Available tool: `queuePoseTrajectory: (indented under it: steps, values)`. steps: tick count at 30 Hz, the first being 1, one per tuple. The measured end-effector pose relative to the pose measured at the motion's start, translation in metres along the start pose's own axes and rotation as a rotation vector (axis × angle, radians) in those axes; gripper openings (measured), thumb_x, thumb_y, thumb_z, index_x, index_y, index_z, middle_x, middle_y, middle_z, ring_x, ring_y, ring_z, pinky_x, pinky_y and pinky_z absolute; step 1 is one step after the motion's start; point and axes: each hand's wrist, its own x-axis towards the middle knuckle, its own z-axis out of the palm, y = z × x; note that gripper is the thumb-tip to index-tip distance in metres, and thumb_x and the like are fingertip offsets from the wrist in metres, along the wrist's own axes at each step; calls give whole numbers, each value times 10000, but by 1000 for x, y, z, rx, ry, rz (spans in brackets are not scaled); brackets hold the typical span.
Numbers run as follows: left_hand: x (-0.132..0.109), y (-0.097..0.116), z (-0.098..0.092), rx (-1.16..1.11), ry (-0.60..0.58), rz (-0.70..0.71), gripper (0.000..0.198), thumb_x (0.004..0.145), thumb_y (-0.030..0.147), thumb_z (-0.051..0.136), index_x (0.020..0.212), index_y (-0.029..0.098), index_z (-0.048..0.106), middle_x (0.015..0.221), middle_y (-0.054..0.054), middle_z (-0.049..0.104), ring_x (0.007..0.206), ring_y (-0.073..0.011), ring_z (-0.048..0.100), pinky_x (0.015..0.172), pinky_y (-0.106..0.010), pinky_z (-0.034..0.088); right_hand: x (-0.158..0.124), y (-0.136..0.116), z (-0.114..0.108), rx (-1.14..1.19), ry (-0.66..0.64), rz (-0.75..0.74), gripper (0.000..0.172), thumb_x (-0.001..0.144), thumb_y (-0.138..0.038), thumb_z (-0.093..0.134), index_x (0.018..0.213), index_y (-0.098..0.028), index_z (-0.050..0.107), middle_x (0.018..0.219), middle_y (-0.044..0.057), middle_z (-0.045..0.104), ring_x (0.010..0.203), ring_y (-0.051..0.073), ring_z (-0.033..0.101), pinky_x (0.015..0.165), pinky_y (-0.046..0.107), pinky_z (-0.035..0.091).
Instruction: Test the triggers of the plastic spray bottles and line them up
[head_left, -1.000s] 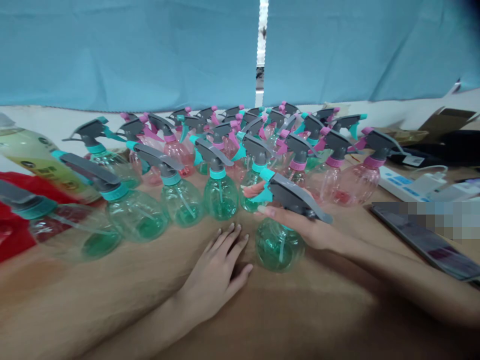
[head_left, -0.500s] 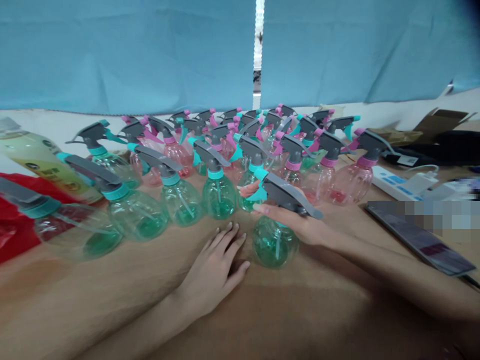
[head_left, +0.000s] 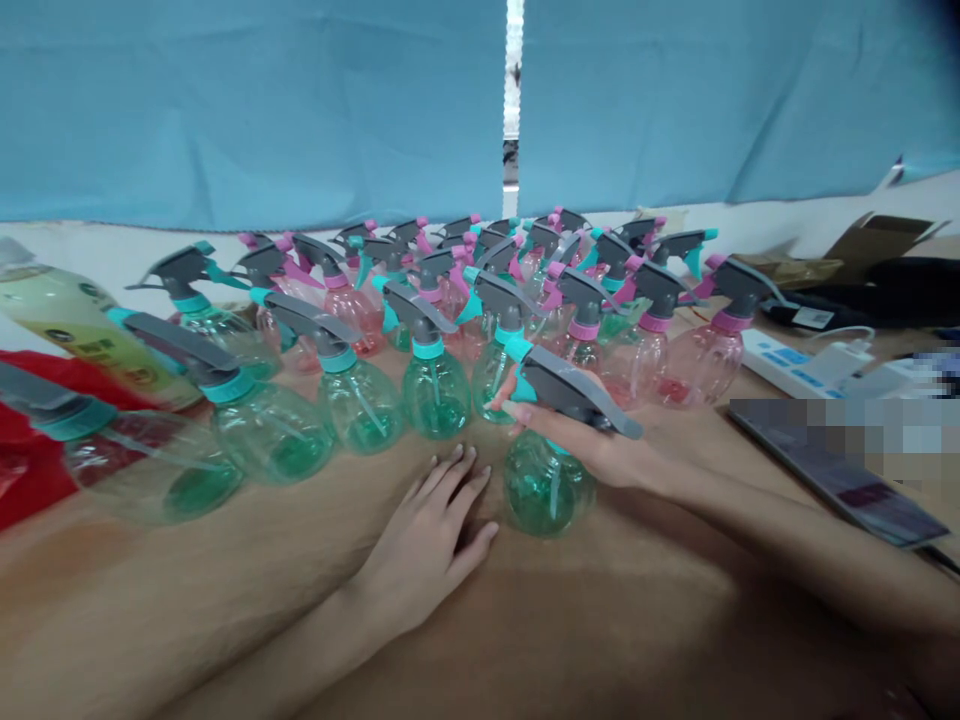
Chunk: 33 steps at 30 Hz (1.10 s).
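Note:
My right hand (head_left: 592, 435) is wrapped round the neck of a clear green spray bottle (head_left: 546, 495), its fingers at the turquoise trigger. The bottle's grey head points left, and its round body stands upright on the wooden table (head_left: 570, 640). Part of the neck is hidden behind my fingers. My left hand (head_left: 431, 525) lies flat on the table just left of this bottle, fingers stretched out and holding nothing. Beyond my hands stands a front row of similar green spray bottles, the closest being one with a turquoise collar (head_left: 436, 395).
Behind are several more spray bottles, many with pink collars (head_left: 705, 355). On the left are a large yellow-green bottle (head_left: 90, 320) and a red bag (head_left: 26, 480). A phone (head_left: 832, 470), a power strip (head_left: 787, 365) and an open carton (head_left: 885, 250) sit on the right. A blue curtain (head_left: 300, 110) hangs behind.
The fingers of my right hand have curled in closer on the trigger. My left hand and the bottles stay put; the view has shifted slightly.

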Motion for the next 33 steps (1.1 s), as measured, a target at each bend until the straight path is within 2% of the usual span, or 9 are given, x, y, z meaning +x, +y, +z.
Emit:
queuePoseTrajectory:
  steps: [3, 6, 12, 14, 17, 22, 25, 30, 33]
  values:
    - [0, 0, 0, 8, -2, -3, 471, 988, 409, 416, 1379, 147, 444, 1477, -136, 416, 1365, -283, 370, 1098, -489, 324, 1, -2, 1, -57, 43, -7, 171, 879, -399, 583, 871, -230, 553, 754, -25, 531, 650, 117, 504, 613, 265, 438]
    - [0, 0, 0, 22, -11, -1, 489, 986, 415, 423, 1373, 117, 452, 1475, -150, 413, 1368, -288, 363, 1103, -492, 317, 1, -7, 0, -107, 61, -3, 207, 865, -396, 606, 797, -220, 519, 632, -65, 426, 544, 83, 381, 514, 236, 336]
    - [1, -1, 1, 32, -12, 2, 489, 988, 407, 428, 1371, 104, 455, 1474, -157, 414, 1368, -283, 365, 1112, -481, 306, 1, -9, -2, -95, 53, -26, 219, 865, -359, 616, 760, -215, 489, 618, -73, 383, 546, 78, 335, 505, 238, 292]
    - [1, -1, 1, 39, -16, 5, 499, 989, 408, 426, 1377, 95, 446, 1475, -163, 409, 1368, -285, 364, 1108, -490, 310, 1, -8, -2, -86, 52, -22, 205, 873, -380, 603, 778, -221, 514, 632, -65, 412, 552, 86, 360, 516, 246, 308]
    - [1, -1, 1, 43, -27, 7, 509, 991, 411, 421, 1384, 88, 435, 1478, -168, 403, 1373, -289, 355, 1106, -503, 308, 0, -7, 0, -33, 55, -20, 160, 875, -397, 596, 893, -240, 573, 757, -35, 548, 611, 106, 470, 587, 265, 391]
    - [0, -1, 1, 40, -23, 3, 501, 988, 410, 424, 1386, 105, 433, 1481, -156, 402, 1375, -278, 352, 1110, -486, 305, 1, -5, 4, 39, 84, -17, 197, 849, -320, 634, 1023, -231, 607, 958, 11, 656, 760, 140, 605, 707, 292, 488]
    - [1, -1, 0, 37, -23, -3, 496, 984, 402, 428, 1384, 108, 437, 1473, -152, 417, 1374, -279, 354, 1111, -485, 306, 1, -5, 5, 55, 104, -11, 241, 838, -300, 638, 1060, -210, 618, 1016, 32, 678, 810, 155, 637, 743, 306, 508]
    - [0, -2, 0, -5, -11, -13, 479, 974, 396, 442, 1387, 152, 428, 1481, -136, 408, 1371, -283, 360, 1108, -496, 305, -1, -6, 6, 38, 124, -3, 322, 834, -318, 640, 1129, -192, 612, 1040, 44, 699, 770, 159, 648, 704, 314, 514]
    - [0, -2, 2, -71, 14, -27, 497, 954, 388, 473, 1401, 184, 400, 1473, -131, 419, 1360, -300, 372, 1094, -510, 317, -1, -4, 6, 23, 135, -16, 345, 837, -333, 640, 1155, -202, 607, 1049, 39, 697, 842, 177, 648, 740, 321, 511]
